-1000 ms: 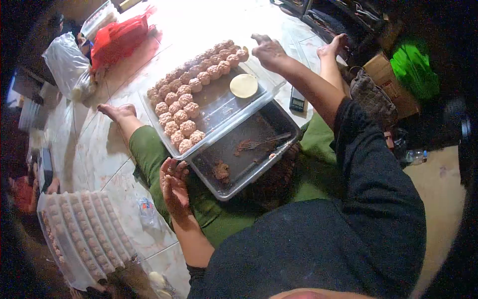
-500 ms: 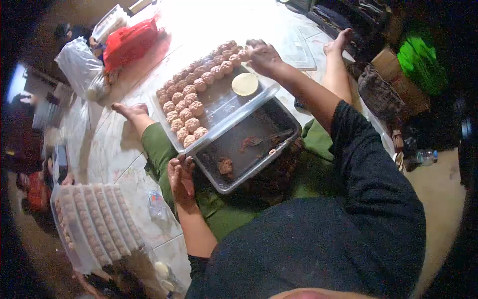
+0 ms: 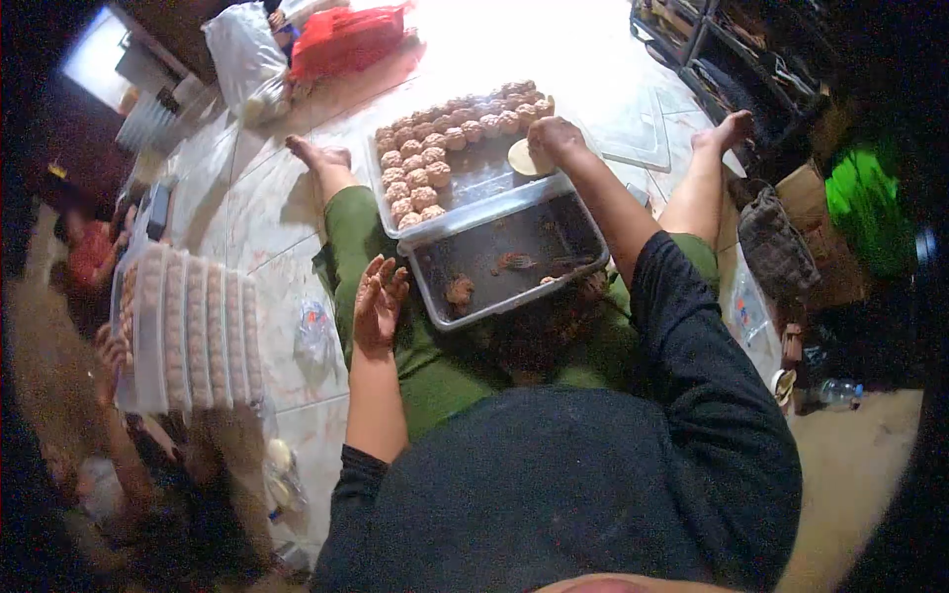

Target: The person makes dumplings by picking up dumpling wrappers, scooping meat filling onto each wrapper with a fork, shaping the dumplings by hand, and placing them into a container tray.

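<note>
My right hand (image 3: pixel 557 141) is at the right side of a flat, pale round disc (image 3: pixel 522 159), its fingers curled over the disc's edge and hiding part of it. The disc lies in a clear plastic tray (image 3: pixel 474 178) with rows of lumpy, pinkish-brown balls (image 3: pixel 423 178) along its far and left sides. Close to the near left corner of a dark rectangular tub (image 3: pixel 465 262), my left hand (image 3: pixel 379 304) is raised, fingers apart and smeared, holding nothing. Inside the tub are a lump of brown mixture (image 3: pixel 460 290), a fork (image 3: pixel 516 261) and smears.
Stacked clear trays of balls (image 3: pixel 193 326) stand at the left, with another person's hand (image 3: pixel 111 351) against them. A red plastic bag (image 3: pixel 351 42) and a white bag (image 3: pixel 247 64) lie at the back left. A clear lid (image 3: pixel 633 133) is on the tiled floor.
My right hand has moved from the end of the far ball row back to the pale disc. My left hand has opened wider beside the tub. The view has turned left.
</note>
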Tool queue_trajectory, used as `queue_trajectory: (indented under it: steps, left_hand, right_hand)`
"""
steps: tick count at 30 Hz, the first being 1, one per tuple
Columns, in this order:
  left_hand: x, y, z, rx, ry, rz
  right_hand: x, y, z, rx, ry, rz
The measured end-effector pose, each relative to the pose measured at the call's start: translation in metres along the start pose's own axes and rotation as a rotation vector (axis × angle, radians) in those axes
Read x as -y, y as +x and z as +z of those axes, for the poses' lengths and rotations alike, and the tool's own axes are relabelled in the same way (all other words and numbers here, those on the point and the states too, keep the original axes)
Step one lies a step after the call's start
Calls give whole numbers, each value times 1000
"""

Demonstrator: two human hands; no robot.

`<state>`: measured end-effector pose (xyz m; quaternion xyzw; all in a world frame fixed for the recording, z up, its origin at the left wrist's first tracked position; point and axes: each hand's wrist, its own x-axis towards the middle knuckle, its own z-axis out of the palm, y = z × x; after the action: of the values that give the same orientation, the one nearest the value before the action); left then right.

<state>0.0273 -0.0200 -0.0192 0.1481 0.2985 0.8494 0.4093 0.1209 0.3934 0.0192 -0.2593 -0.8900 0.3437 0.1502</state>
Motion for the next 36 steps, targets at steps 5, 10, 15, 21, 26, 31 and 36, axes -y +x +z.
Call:
queue_trajectory:
  steps: [5,10,15,21,26,31,36]
  left_hand:
    - [10,-3,0,-28,-4,-11]
    - [17,-13,11,-5,-5,4]
    - [17,-17,8,-23,26,16]
    - [16,-19,14,-26,-4,13]
    - [17,-17,19,5,34,-8]
    - [23,-10,68,134,142,-84]
    - [35,4,92,156,314,-52]
  right_hand:
    - [11,5,2,-30,-140,74]
    - [34,-8,-3,0,-585,-110]
    - [20,-1,6,-216,-537,-226]
    - [5,10,9,-351,-255,-237]
    - [33,-11,-9,-431,-171,-554]
    - [100,-65,-9,-18,153,-525]
    - [156,-127,10,585,149,-254]
